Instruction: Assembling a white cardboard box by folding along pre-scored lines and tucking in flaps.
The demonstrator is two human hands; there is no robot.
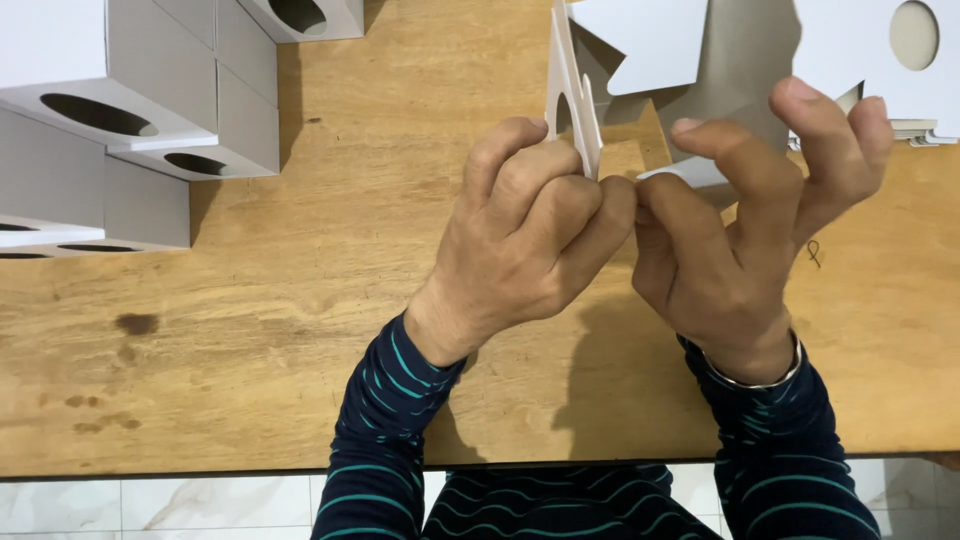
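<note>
Wooden worktable (300,330), pale tiled floor along its near edge. Item: one flat white card blank (572,90) with an oval cut-out, held on edge above mid-table, long axis running away from us. Our left hand (530,240) is closed, pinching its near end; our right hand (740,230) pinches an adjoining flap, other fingers spread. We judge it light, thin, easily creased; best gripped beside folds. Folded grey boxes (150,110) stacked far left.
</note>
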